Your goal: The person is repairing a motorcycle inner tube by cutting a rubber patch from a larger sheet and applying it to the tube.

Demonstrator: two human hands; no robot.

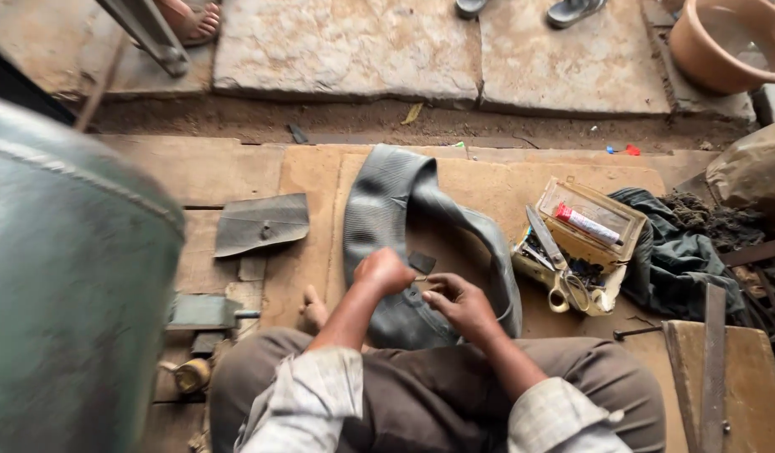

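A grey rubber inner tube [387,201] lies flattened and looped on a brown board in front of my crossed legs. My left hand [383,270] is fisted and presses down on the tube's near part. My right hand [456,299] hovers just to its right, fingers pinched together near a small dark rubber patch [422,262] on the tube. What the right fingertips pinch is too small to tell.
A clear plastic box [589,226] with a tube of glue, scissors [563,277] and bits stands to the right, beside a dark cloth [673,256]. A cut rubber sheet [261,223] lies left. A large green drum [68,285] fills the left. Other people's feet [190,21] are at the top.
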